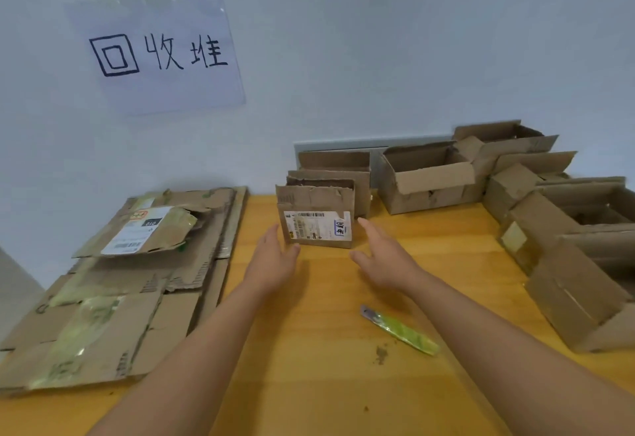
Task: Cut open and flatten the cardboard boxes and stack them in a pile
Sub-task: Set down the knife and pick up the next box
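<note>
A small open cardboard box point(318, 217) with a white shipping label stands upright at the middle of the wooden table point(326, 384). My left hand point(275, 260) reaches toward its left side with straight fingers, a small gap away. My right hand point(385, 253) is stretched out at its right side, fingers straight, empty. A pile of flattened boxes point(120, 291) lies on the left, with a labelled flat piece on top. A green-handled cutter point(400, 329) lies on the table below my right hand.
Several open, unflattened boxes point(426, 178) stand along the wall and down the right edge point(577, 264). A paper sign point(154, 54) with handwritten characters hangs on the wall above the pile. Cardboard crumbs point(380, 355) lie near the cutter.
</note>
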The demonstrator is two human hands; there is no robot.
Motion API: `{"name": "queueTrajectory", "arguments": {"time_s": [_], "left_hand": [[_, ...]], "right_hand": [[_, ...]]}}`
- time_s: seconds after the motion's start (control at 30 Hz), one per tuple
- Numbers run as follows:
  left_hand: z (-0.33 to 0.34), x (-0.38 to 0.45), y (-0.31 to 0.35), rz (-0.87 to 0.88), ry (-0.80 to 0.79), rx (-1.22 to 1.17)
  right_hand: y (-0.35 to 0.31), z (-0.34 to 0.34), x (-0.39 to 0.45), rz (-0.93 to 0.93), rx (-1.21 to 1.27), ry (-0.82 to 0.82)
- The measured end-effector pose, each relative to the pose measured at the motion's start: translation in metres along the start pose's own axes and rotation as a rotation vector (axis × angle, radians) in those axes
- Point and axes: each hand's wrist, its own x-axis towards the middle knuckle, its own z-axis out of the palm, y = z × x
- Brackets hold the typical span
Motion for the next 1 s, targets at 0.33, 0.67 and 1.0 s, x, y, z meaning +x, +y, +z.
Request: {"name": "queueTrajectory", "arguments": {"time_s": [0.33,0.67,1.0], "left_hand": [[0.009,0.007,-0.006,0.027,0.097,-0.311],[-0.023,-0.1,-0.024,0.144,0.172,-0.249],[-0.02,-0.171,-0.028,0.227,0.388,-0.145]], "right_hand": [[-0.005,0.014,0.014,-0.024,0.181,-0.052],[-0.026,0.013,-0.048,-0.157,0.394,-0.047],[-0.027,0.022,-0.094,-0.169,0.342,-0.049]]}}
